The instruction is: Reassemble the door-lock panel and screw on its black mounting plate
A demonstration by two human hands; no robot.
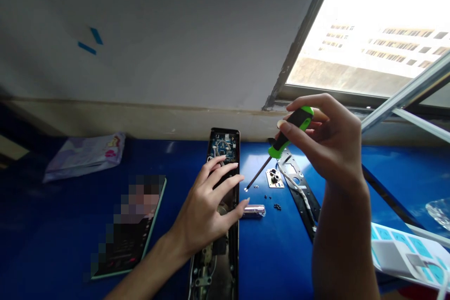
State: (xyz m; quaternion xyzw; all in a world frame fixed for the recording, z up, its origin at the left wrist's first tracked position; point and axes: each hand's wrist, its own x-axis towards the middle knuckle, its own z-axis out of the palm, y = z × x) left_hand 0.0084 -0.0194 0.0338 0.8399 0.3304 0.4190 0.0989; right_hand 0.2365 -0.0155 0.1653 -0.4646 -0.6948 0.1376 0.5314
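Observation:
My right hand (321, 138) grips a green-and-black screwdriver (291, 131) by its handle. The shaft slants down to the left, and its tip is at a small shiny piece (246, 190) on the blue table. With fingers spread, my left hand (214, 192) rests over a long black housing (236, 150). A blue circuit board (222, 147) with wires shows at the housing's far end, and metal parts show at its near end. Beside the left thumb lies a pinkish cylinder (255, 211), partly hidden. Small dark screws (277, 206) lie right of it.
A small square metal plate (274, 178) and a long black panel (298, 192) with a wrapped cable lie to the right. Further right is a white power strip (415, 253) with a plug. At left are a tablet-like screen (123, 248) and a soft packet (86, 155). A wall stands behind.

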